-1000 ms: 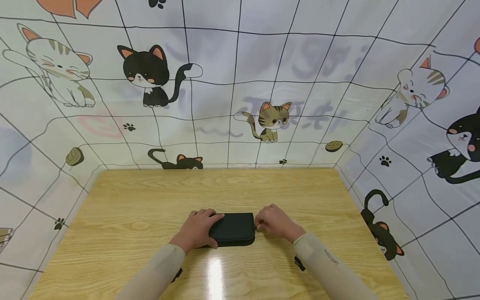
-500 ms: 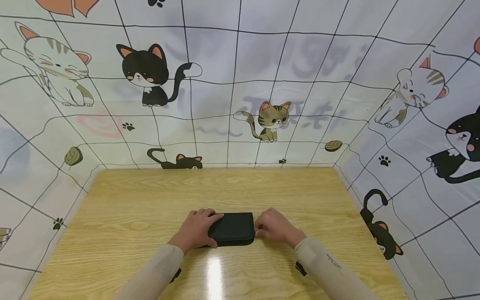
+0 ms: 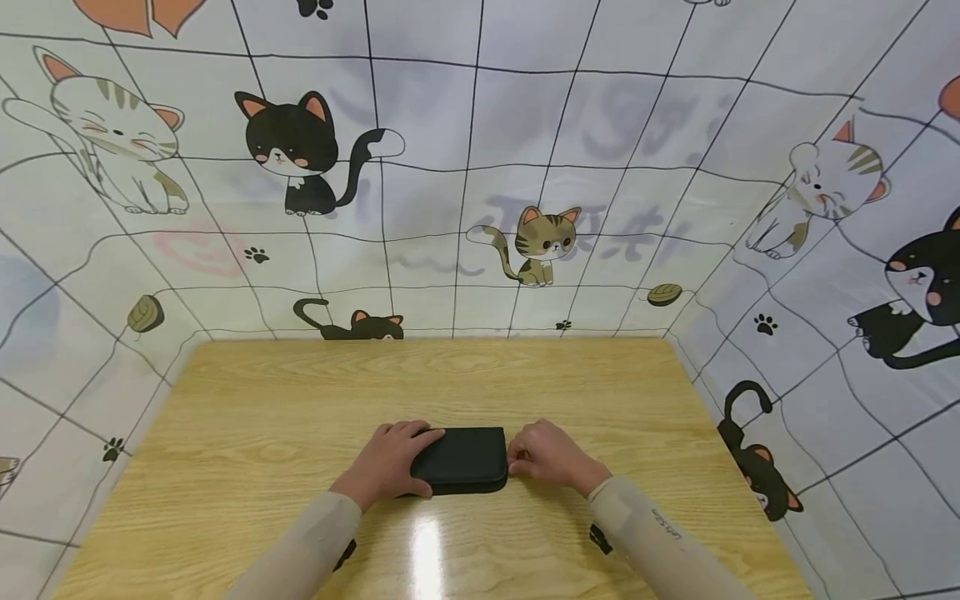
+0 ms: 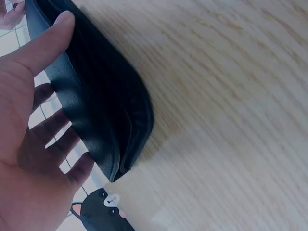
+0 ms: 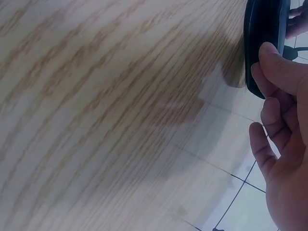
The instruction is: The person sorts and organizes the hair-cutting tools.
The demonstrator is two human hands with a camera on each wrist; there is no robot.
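A black zip case [image 3: 465, 460] with rounded corners lies flat on the wooden table, in front of the person. My left hand [image 3: 386, 463] grips its left end, the thumb on the near edge and the fingers spread over the top and far side. In the left wrist view, the edge of the case [image 4: 101, 82] gapes and dark inner layers show. At the right end, my right hand [image 3: 551, 454] pinches the edge between thumb and index finger, the other fingers curled. Whatever small part sits between those fingertips is hidden, also in the right wrist view.
The light wooden table [image 3: 300, 383] reaches to a white cloth backdrop [image 3: 427, 200] with grid lines and printed cats, which walls the back and both sides. A bright light reflection [image 3: 427, 558] lies on the near tabletop.
My right hand has shifted slightly toward the near side along the right end of the case over the last second. The left hand and the case stay about where they were.
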